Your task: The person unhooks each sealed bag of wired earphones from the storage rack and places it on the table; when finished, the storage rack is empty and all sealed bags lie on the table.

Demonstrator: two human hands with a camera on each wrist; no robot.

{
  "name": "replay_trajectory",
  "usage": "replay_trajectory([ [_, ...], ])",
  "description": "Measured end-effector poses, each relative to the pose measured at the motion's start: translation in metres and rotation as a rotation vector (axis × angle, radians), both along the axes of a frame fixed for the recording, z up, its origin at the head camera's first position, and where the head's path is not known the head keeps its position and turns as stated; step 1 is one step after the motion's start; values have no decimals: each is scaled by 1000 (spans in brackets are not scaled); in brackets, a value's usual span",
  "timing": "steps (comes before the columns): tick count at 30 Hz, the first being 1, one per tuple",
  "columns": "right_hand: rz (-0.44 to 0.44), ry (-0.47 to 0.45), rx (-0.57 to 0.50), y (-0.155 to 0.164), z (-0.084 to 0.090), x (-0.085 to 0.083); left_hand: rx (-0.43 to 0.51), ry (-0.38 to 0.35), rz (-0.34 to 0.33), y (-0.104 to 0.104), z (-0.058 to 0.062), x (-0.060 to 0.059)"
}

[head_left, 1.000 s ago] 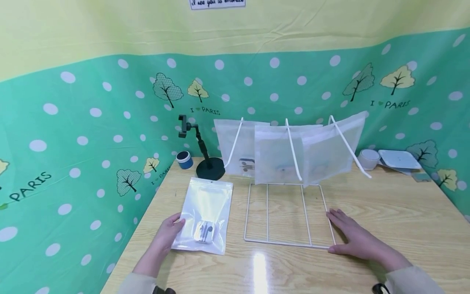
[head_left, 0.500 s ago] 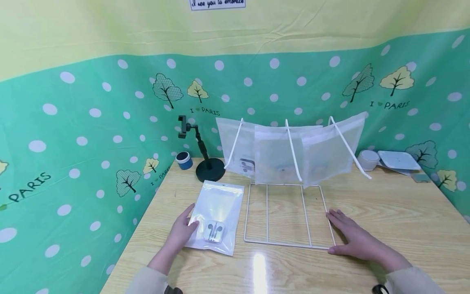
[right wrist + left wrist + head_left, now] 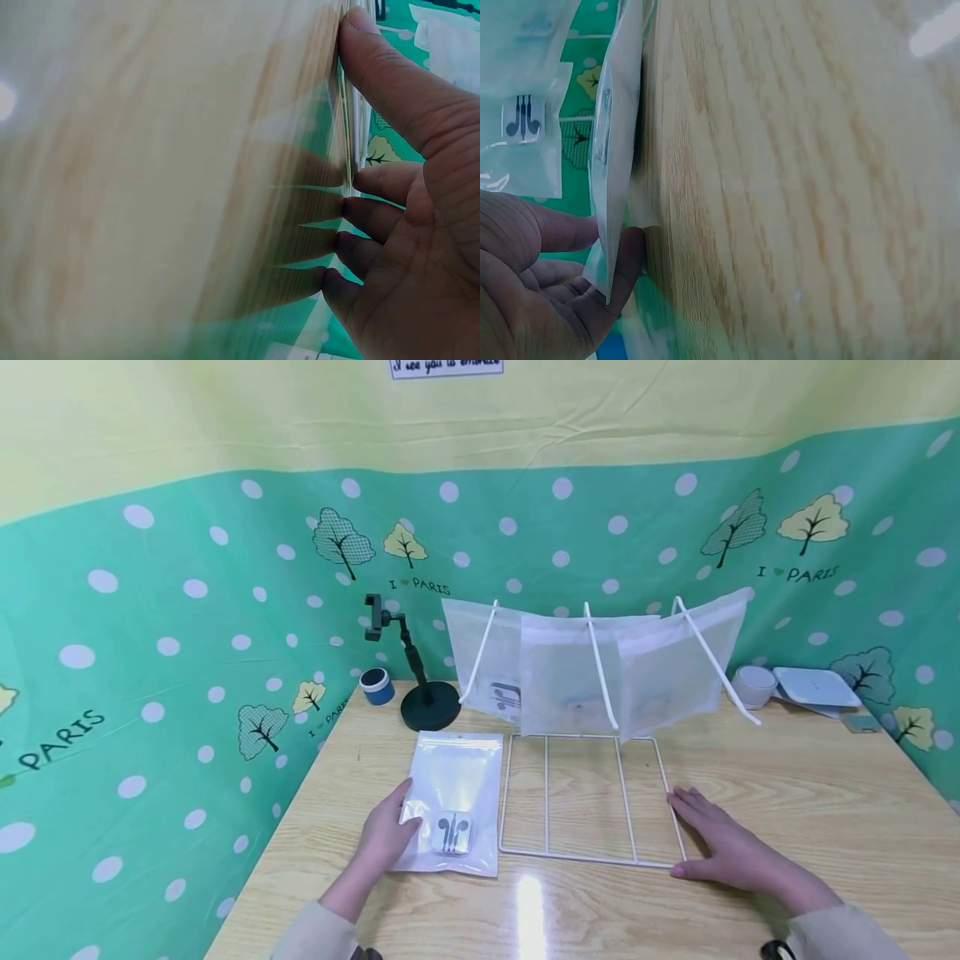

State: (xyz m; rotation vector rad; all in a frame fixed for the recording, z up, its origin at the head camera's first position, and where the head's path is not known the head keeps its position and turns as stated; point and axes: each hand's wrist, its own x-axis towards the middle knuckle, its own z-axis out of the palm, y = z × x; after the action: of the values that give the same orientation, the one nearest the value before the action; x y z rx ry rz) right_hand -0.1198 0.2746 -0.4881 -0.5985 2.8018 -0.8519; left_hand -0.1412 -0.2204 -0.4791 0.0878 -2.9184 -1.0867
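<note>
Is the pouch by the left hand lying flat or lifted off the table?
Flat: the pouch lies on the table, earphones inside, left hand at its edge.

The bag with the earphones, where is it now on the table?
In the head view the bag lies flat on the table's left part, just left of the white wire rack, with the left hand at its near left edge.

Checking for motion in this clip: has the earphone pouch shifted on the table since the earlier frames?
Yes. The earphone pouch slid right under the left hand, up to the unmoved wire rack.
</note>
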Motion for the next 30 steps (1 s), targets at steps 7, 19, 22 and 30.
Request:
replay_trajectory([
  [7,-2,-2,4,0,0,0,-29,1,-14,2,-1,-3],
  [19,-3,5,0,0,-1,0,-139,21,9,-1,2,-4],
  [22,-7,-3,4,-1,0,1,-177,25,26,-3,6,-5],
  [30,-26,-40,19,-2,1,1,-143,87,24,-5,25,-17],
])
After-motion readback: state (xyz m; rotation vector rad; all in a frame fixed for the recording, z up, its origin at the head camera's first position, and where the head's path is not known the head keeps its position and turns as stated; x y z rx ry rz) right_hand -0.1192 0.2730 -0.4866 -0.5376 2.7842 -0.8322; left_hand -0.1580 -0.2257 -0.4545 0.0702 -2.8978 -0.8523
